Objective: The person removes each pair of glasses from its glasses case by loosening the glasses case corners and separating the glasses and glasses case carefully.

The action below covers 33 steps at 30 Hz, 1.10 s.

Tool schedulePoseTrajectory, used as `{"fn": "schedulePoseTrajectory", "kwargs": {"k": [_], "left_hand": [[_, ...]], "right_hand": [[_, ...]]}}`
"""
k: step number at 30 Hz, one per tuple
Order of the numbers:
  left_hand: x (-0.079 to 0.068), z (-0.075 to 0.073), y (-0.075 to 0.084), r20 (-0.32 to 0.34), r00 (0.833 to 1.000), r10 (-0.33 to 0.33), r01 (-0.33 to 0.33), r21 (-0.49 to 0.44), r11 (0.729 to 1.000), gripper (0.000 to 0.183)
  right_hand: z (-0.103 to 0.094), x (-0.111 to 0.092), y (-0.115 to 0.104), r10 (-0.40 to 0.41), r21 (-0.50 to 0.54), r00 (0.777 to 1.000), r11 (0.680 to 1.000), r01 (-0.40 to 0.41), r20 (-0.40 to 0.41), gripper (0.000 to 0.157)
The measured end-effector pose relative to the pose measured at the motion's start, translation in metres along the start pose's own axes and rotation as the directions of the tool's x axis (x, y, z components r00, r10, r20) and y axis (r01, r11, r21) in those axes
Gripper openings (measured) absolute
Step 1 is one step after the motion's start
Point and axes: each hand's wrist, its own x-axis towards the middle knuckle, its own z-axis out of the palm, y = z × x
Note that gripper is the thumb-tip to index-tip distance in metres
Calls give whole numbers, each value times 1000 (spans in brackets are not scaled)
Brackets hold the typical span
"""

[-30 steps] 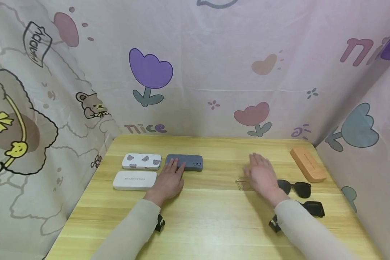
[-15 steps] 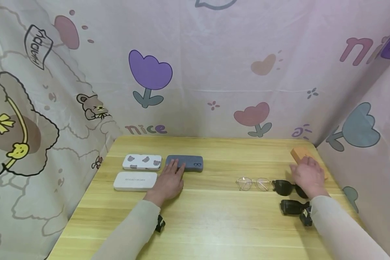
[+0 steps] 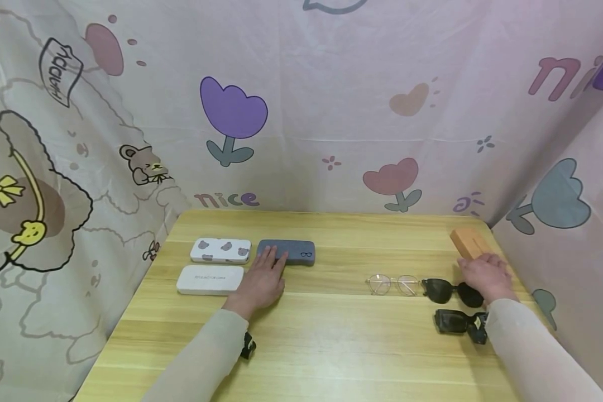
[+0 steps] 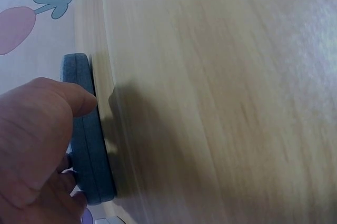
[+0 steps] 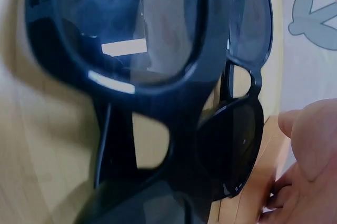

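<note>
My left hand [image 3: 261, 279] rests on the blue-grey glasses case [image 3: 298, 252], its fingers lying over the top. In the left wrist view the thumb touches the near side of that case [image 4: 92, 150]. On the right, my right hand [image 3: 487, 277] grips the near end of an orange glasses case [image 3: 469, 243], thumb at the left side; its fingers look curled in the right wrist view, partly hidden. Close by lie black sunglasses [image 3: 438, 290] and thick-framed black sunglasses [image 3: 451, 321], whose right parts are covered by the hand and wrist camera.
Thin-framed clear glasses [image 3: 393, 284] lie left of the sunglasses. At the left are a bear-patterned case [image 3: 221, 250] and a white case [image 3: 210, 280]. A printed curtain [image 3: 321, 111] hangs round the wooden table [image 3: 331, 340].
My right hand has moved from over the clear glasses rightward to the orange case, then slightly down to its near end. The left hand has stayed on the blue-grey case.
</note>
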Motion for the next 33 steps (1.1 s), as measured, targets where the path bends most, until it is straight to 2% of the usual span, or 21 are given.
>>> {"fn": "schedulePoseTrajectory", "kwargs": {"k": [7, 12, 16, 19, 25, 30, 33], "left_hand": [[-1, -1, 0, -9, 1000, 4, -4, 2, 1000, 65], [0, -2, -1, -4, 1000, 3, -3, -3, 1000, 65], [2, 0, -2, 6, 1000, -7, 7, -2, 1000, 66], [2, 1, -3, 3, 1000, -6, 6, -2, 1000, 65], [1, 1, -2, 0, 1000, 1, -1, -8, 1000, 64], [1, 2, -2, 4, 1000, -2, 2, -10, 1000, 64], [1, 3, -2, 4, 1000, -1, 1, -8, 1000, 65]], "right_hand": [[8, 0, -29, -89, -43, 995, 995, 87, -38, 84], [17, -1, -57, -189, -86, 981, 979, 185, -41, 73], [25, -2, -80, -315, -135, 949, 941, 309, -28, 57], [32, -4, -97, -371, -171, 929, 916, 363, -13, 51], [45, -12, -124, -459, -263, 888, 859, 440, -13, 51], [54, -15, -140, -545, -233, 838, 819, 524, -34, 48], [59, -15, -147, -575, -216, 818, 802, 557, -24, 46]]}}
